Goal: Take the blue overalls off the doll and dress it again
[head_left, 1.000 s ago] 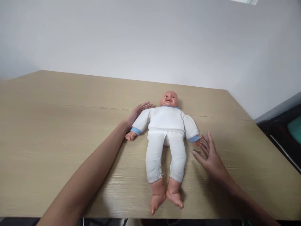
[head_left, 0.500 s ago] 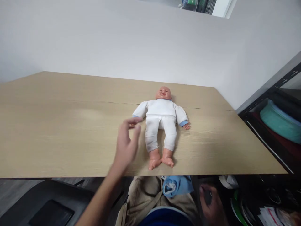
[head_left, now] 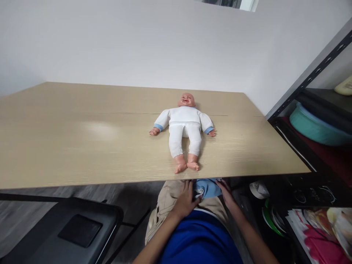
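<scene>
On my lap, under the table's front edge, lies a folded light-blue cloth (head_left: 209, 189) with a white part at its left end. My left hand (head_left: 184, 201) lies at that end, fingers stretched over the beige trousers and thumb against the cloth. At the opposite side my right hand (head_left: 227, 193) has its fingers closed on the cloth's edge; part of the grip is hidden. A baby doll (head_left: 184, 128) in a white top and white trousers with blue cuffs lies face up on the wooden table (head_left: 96, 146), its bare feet towards me.
A black chair (head_left: 90, 216) with a dark flat item on its seat stands at the lower left. To the right, a black shelf rack (head_left: 310, 79) holds a teal basin (head_left: 316, 126). Papers and a pink item (head_left: 320, 242) lie lower right. A white wall rises behind the table.
My left hand has come down from beside the doll's arm to the blue cloth on my lap. My right hand has moved in to the cloth's right side. The view has shifted slightly.
</scene>
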Tool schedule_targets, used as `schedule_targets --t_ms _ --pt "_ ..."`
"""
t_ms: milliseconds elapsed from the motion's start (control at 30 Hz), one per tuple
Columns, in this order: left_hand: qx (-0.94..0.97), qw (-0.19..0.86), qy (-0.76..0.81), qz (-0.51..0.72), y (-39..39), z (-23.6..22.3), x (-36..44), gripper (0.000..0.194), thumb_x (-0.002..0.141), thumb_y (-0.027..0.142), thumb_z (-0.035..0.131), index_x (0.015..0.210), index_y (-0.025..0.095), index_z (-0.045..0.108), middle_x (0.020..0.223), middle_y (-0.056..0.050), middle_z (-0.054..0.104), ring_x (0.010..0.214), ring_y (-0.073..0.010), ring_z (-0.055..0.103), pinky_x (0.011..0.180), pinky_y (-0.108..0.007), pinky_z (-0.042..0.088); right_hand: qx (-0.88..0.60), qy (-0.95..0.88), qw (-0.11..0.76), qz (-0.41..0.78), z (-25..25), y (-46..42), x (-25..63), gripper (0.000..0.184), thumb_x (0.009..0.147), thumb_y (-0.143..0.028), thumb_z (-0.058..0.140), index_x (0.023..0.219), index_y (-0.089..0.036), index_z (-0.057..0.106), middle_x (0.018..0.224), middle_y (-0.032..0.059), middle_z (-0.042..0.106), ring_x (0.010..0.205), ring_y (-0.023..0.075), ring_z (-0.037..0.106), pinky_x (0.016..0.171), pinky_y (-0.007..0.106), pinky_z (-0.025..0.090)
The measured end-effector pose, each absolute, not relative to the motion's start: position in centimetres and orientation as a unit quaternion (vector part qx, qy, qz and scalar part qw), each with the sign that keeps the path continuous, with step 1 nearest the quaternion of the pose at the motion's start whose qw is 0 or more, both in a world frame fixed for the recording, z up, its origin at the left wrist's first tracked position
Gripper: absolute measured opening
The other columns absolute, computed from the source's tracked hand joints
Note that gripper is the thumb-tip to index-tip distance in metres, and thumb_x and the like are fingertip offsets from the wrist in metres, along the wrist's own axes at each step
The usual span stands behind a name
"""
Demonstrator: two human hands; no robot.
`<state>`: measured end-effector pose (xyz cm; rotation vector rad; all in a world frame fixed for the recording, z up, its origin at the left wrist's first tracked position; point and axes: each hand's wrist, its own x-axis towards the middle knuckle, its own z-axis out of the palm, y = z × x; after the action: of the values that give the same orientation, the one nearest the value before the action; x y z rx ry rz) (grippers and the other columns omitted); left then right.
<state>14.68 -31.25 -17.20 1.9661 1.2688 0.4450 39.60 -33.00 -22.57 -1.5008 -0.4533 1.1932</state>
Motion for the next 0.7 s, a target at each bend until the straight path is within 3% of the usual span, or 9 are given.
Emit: schedule_targets --t_ms 133,267,333,400,500,600,633,700 --pt "0.761 0.435 0.464 0.128 -30.6 -16.6 15.5 0.046 0.096 0.031 0.073 0.139 0.017 0.065 0.145 -0.024 0.070 0.140 -0.0443 0.068 0.126 -0.062 0.053 -0.668 -0.224 0.556 0.441 -21.2 -33.1 39.3 0.067 0.060 -0.074 0.094 0.099 -0.024 0.073 0.107 0.0080 0.084 0.122 0.0384 0.076 0.112 0.051 0.061" --pt "0.770 0.486 0.396 0.120 -32.5 -13.2 15.7 0.034 0.095 0.033 0.077 0.125 0.024 0.066 0.128 -0.012 0.078 0.119 -0.0348 0.077 0.108 -0.049 0.061 -0.653 -0.313 0.542 0.426 -17.2 -35.9 38.7 0.059 0.071 -0.061 0.096 0.112 -0.023 0.077 0.121 0.0120 0.085 0.127 0.0387 0.077 0.118 0.051 0.059" --pt "0.808 0.487 0.308 0.120 -34.0 -10.7 15.1 0.035 0.096 0.040 0.083 0.124 0.026 0.068 0.122 -0.008 0.080 0.112 -0.0325 0.077 0.102 -0.045 0.060 -0.632 -0.428 0.484 0.429 -14.0 -37.9 38.8 0.054 0.082 -0.055 0.089 0.125 -0.024 0.077 0.121 0.0122 0.085 0.117 0.0372 0.080 0.112 0.053 0.063" --pt "0.858 0.443 0.195 0.171 -35.0 -8.1 14.3 0.030 0.102 0.049 0.084 0.118 0.028 0.070 0.108 -0.003 0.082 0.098 -0.0271 0.077 0.094 -0.041 0.059 -0.593 -0.526 0.424 0.438 -10.1 -39.3 39.2 0.042 0.092 -0.049 0.082 0.127 -0.026 0.078 0.117 0.0101 0.085 0.108 0.0338 0.081 0.105 0.050 0.066" --pt "0.871 0.265 0.119 0.396 -34.9 -4.2 12.9 0.018 0.108 0.042 0.078 0.116 0.028 0.069 0.089 -0.001 0.080 0.083 -0.0248 0.072 0.088 -0.045 0.056 -0.543 -0.586 0.454 0.394 -3.8 -39.2 39.6 0.041 0.100 -0.046 0.077 0.138 -0.032 0.074 0.120 0.0092 0.082 0.099 0.0316 0.079 0.089 0.045 0.069" --pt "0.826 0.129 0.141 0.530 -31.8 0.8 11.4 0.016 0.110 0.037 0.071 0.124 0.029 0.073 0.094 -0.004 0.077 0.087 -0.0268 0.070 0.091 -0.047 0.058 -0.454 -0.629 0.527 0.348 2.0 -36.1 39.1 0.036 0.102 -0.048 0.075 0.137 -0.044 0.070 0.110 0.0041 0.078 0.088 0.0306 0.076 0.078 0.045 0.069" --pt "0.812 0.130 0.183 0.539 -30.3 2.8 11.0 0.018 0.109 0.035 0.074 0.126 0.030 0.072 0.102 -0.005 0.076 0.096 -0.0272 0.071 0.098 -0.047 0.059 -0.436 -0.630 0.550 0.334 3.7 -34.5 38.8 0.034 0.103 -0.045 0.075 0.137 -0.045 0.069 0.112 0.0036 0.076 0.091 0.0299 0.075 0.081 0.044 0.068" --pt "0.780 0.165 0.260 0.545 -26.8 6.8 10.4 0.041 0.104 0.044 0.083 0.140 0.031 0.067 0.132 -0.012 0.074 0.127 -0.0336 0.069 0.111 -0.051 0.057 -0.399 -0.642 0.573 0.316 6.7 -31.2 37.8 0.030 0.105 -0.038 0.076 0.135 -0.040 0.068 0.117 0.0052 0.073 0.094 0.0274 0.071 0.082 0.041 0.065"
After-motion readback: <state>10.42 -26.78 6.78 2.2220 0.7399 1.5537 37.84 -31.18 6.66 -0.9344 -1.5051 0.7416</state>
